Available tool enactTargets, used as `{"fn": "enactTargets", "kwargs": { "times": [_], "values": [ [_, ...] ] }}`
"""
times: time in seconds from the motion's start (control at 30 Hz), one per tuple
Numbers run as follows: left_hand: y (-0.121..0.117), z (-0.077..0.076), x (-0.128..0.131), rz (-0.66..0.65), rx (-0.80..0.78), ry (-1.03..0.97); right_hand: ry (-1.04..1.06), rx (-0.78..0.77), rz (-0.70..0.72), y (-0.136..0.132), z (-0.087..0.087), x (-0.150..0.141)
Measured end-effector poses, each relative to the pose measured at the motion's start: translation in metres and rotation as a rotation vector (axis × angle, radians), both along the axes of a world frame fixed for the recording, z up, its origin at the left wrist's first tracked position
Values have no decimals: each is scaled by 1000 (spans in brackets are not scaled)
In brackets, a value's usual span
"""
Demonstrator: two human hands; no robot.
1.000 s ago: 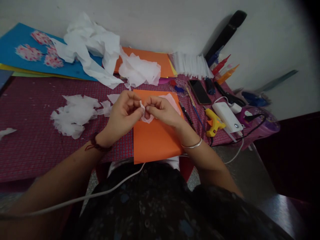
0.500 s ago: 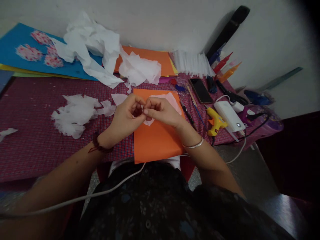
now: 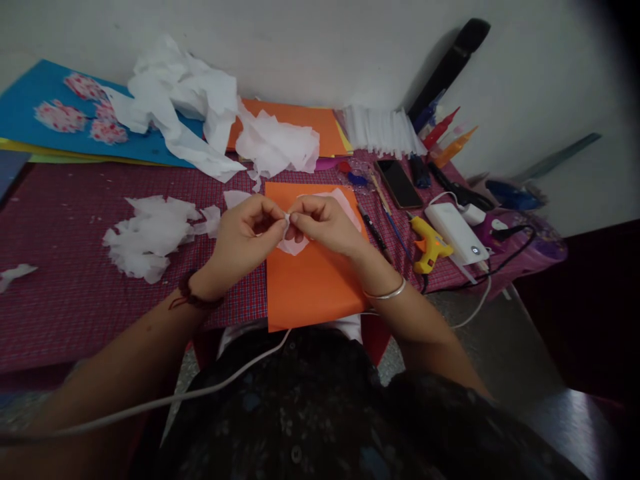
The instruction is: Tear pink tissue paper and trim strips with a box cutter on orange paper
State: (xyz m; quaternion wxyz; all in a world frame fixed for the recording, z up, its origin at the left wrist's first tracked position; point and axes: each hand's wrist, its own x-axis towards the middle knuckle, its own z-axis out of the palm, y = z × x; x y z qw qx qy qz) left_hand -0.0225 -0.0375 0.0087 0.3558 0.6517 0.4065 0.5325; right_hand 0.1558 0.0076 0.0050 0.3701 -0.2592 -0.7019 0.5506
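Between my two hands is a small piece of white tissue paper [image 3: 294, 245], pinched at its upper end. My left hand [image 3: 246, 235] is closed, thumb and forefinger on the tissue from the left. From the right, my right hand [image 3: 327, 225] pinches the same piece, its fingertips almost meeting the left ones. Both hands are above an orange sheet [image 3: 315, 287] on the table's front edge. Another pale tissue sheet [image 3: 345, 200] lies on the orange sheet, partly hidden behind my right hand. A torn tissue scrap [image 3: 235, 198] shows just beyond my left hand.
Left lies a pile of crumpled tissue [image 3: 150, 237]. Behind are more tissue [image 3: 280, 143] and a blue sheet [image 3: 30, 100] with pink-and-white speckled clumps [image 3: 60, 117]. On the right are a phone [image 3: 399, 183], a pen [image 3: 375, 230], a yellow glue gun [image 3: 429, 245] and a white power bank [image 3: 457, 233].
My fingertips have parted slightly, and more of the white tissue shows between and below them. Both hands still pinch it. The whole view has shifted a little.
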Motion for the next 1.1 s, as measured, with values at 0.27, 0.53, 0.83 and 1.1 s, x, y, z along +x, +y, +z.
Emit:
{"fn": "enactTargets", "kwargs": {
  "times": [0.27, 0.53, 0.83, 1.1],
  "values": [
    [2, -5, -2, 48, 63, 140, -48, -33, 22, 1, 6, 7],
    [1, -11, -5, 49, 82, 201, -45, -55, 44, 1, 7, 7],
    [24, 1, -36, 284, 163, -1, 83, -65, -253, 16, -3, 18],
    [44, -13, -39, -267, -438, -292, 165, -198, -334, 31, -9, 30]
  ]
}}
